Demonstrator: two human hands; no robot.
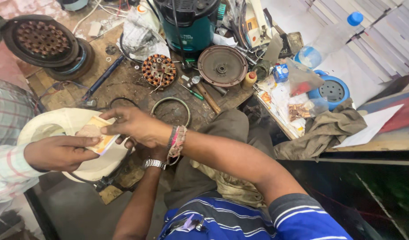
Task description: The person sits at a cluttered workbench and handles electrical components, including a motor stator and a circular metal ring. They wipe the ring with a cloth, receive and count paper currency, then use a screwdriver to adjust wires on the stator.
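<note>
My right hand (131,126) reaches left across my body and pinches a small stack of orange and pink paper notes (98,133) from above. Most of my left hand (144,152), the one with a metal wristwatch (153,164), lies hidden under my right wrist; its fingertips curl beneath the right end of the same stack. Another person's hand (58,153), in a checked sleeve, comes in from the left and holds the notes' left end. Everything happens above a white round housing (49,124).
On the worn wooden bench (124,82) lie a copper-wound stator (158,70), a metal ring (170,106), a round metal cover (222,66), a screwdriver (193,93), a teal canister (189,26) and a large fan motor (42,40). Clutter, a plastic bottle (329,40) and a cloth (324,129) fill the right.
</note>
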